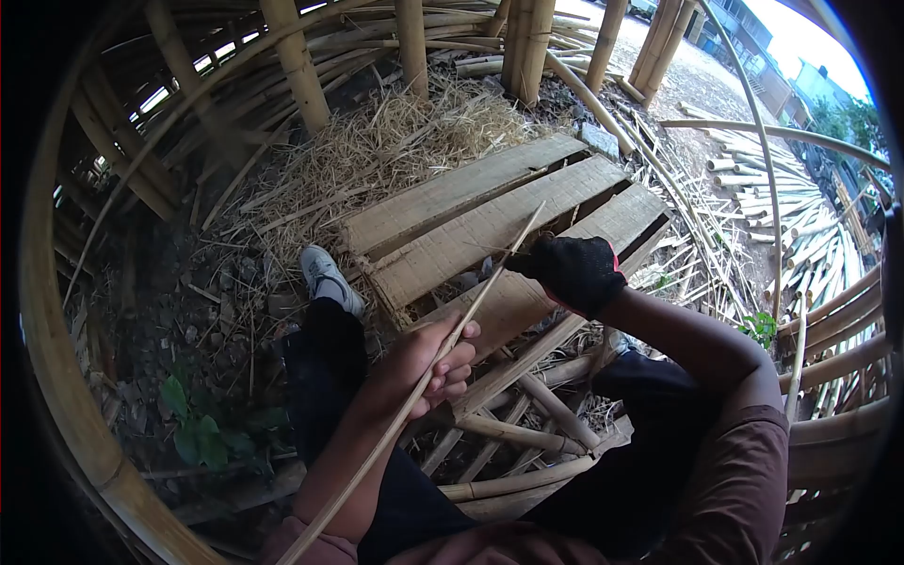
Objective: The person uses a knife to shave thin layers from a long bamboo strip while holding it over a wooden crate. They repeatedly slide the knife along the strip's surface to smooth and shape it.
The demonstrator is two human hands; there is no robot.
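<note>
My bare left hand (435, 367) is wrapped round a long thin bamboo strip (400, 419), which slants from the bottom edge up to a narrow tip over the planks. My right hand (574, 273), in a black glove with a red edge, is closed at the strip's upper part. Whatever lies inside its fingers is dark and hard to make out; a thin sliver pokes out to its left. Beneath both hands is a low wooden plank platform (490, 207) with gaps between its boards.
Straw shavings (414, 132) lie behind the platform, with upright bamboo posts (414, 47) beyond. Cut bamboo poles (791, 202) are spread on the ground at the right. A curved bamboo pole (71, 377) arches along the left. My shoe (330, 273) rests beside the platform.
</note>
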